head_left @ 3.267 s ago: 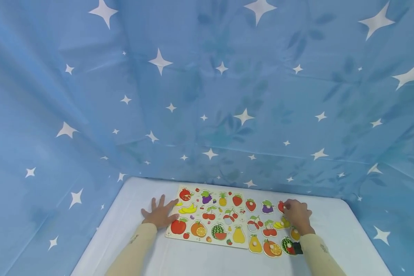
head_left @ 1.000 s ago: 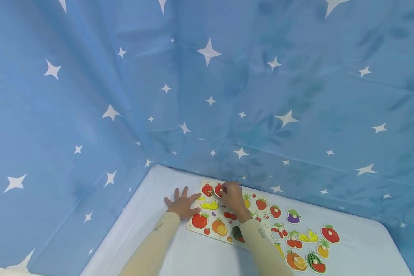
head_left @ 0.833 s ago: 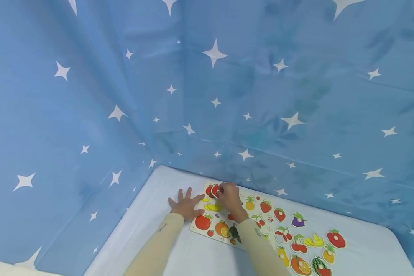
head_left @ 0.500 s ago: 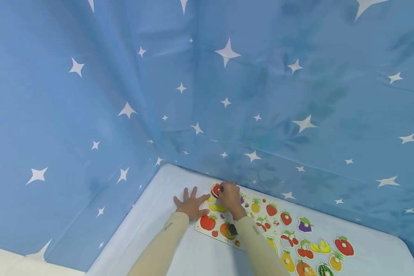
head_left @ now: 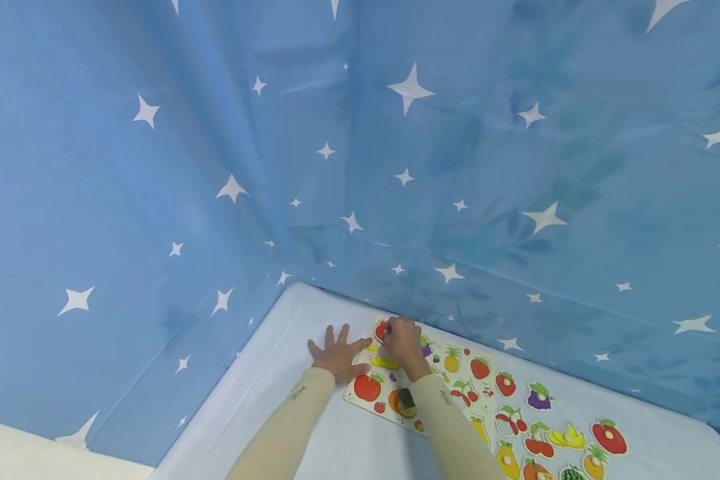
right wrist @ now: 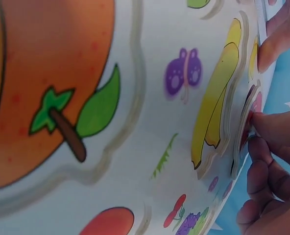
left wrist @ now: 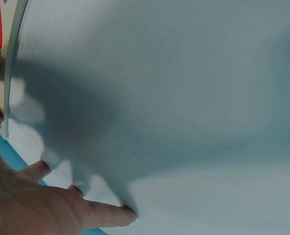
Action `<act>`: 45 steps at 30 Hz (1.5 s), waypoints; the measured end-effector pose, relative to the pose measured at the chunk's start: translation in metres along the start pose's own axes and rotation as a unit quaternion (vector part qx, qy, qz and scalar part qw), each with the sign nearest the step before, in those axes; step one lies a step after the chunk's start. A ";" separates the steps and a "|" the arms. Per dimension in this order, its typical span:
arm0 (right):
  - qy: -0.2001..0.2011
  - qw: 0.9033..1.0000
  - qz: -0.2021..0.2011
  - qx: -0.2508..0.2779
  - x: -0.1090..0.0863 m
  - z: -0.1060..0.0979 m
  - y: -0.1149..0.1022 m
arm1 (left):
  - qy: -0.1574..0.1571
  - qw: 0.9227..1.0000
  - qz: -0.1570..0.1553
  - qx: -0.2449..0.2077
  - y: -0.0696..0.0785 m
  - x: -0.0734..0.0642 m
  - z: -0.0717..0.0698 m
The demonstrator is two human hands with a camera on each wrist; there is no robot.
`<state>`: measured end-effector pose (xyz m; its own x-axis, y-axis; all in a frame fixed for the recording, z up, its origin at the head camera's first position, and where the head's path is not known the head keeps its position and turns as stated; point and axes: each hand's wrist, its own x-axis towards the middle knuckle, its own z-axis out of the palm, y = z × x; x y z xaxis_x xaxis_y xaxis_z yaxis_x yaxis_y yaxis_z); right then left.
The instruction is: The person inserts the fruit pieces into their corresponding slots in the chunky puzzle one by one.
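A wooden fruit puzzle board (head_left: 360,403) lies on the table with recessed fruit pictures. My left hand (head_left: 338,357) is spread at its left edge, thumb and a finger touching the board; in the left wrist view the other fingers of the left hand (left wrist: 42,210) reach over the white cloth. At the far left corner my right hand (head_left: 403,343) pinches a pomegranate puzzle piece (head_left: 381,330) over the pomegranate picture. The right wrist view has this piece (right wrist: 242,134) edge-on, beyond the banana recess (right wrist: 216,103); whether it is fully seated I cannot tell.
Loose knobbed pieces lie right of the board: a strawberry (head_left: 506,384), grapes (head_left: 539,397), bananas (head_left: 567,437), an apple (head_left: 609,437), a pineapple (head_left: 594,462), a pear (head_left: 507,460) and several others. A blue star-patterned curtain (head_left: 360,253) stands behind the white-clothed table (head_left: 342,440).
My right hand has carried the pomegranate piece from the loose pieces leftward onto the board's far left corner, over its matching picture. The left hand stays at the board's edge. The head view has turned.
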<state>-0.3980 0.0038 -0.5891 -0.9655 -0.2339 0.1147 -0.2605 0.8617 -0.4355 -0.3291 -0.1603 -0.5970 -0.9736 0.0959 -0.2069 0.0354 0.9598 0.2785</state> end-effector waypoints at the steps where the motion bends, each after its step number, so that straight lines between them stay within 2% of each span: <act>1: 0.000 1.000 0.004 0.000 0.000 0.000 0.000 | 0.000 1.000 0.000 -0.001 0.000 0.000 0.000; 13: 0.009 1.000 0.010 0.005 0.001 0.008 -0.002 | -0.011 1.000 -0.001 -0.007 0.001 -0.002 -0.005; 20: 0.005 1.000 0.017 0.006 0.001 0.008 0.000 | 0.001 1.000 0.000 0.003 0.004 -0.002 -0.007; 27: 0.006 1.000 -0.017 0.002 -0.007 0.003 0.004 | -0.007 1.000 -0.001 -0.010 0.006 -0.008 -0.011; 33: -0.013 0.999 -0.048 0.009 -0.013 -0.011 0.013 | -0.003 1.000 0.005 -0.012 0.002 -0.008 -0.010; 39: -0.047 0.997 -0.059 0.029 -0.020 -0.029 0.025 | -0.005 1.000 0.011 -0.014 0.000 -0.006 -0.008; 45: -0.055 0.996 -0.067 0.039 -0.032 -0.050 0.040 | -0.006 1.000 0.013 -0.027 -0.004 -0.002 -0.004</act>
<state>-0.3776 0.0686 -0.5655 -0.9152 -0.3950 0.0799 -0.3810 0.7834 -0.4910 -0.3287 -0.1655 -0.5939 -0.9697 0.1249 -0.2102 0.0486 0.9410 0.3348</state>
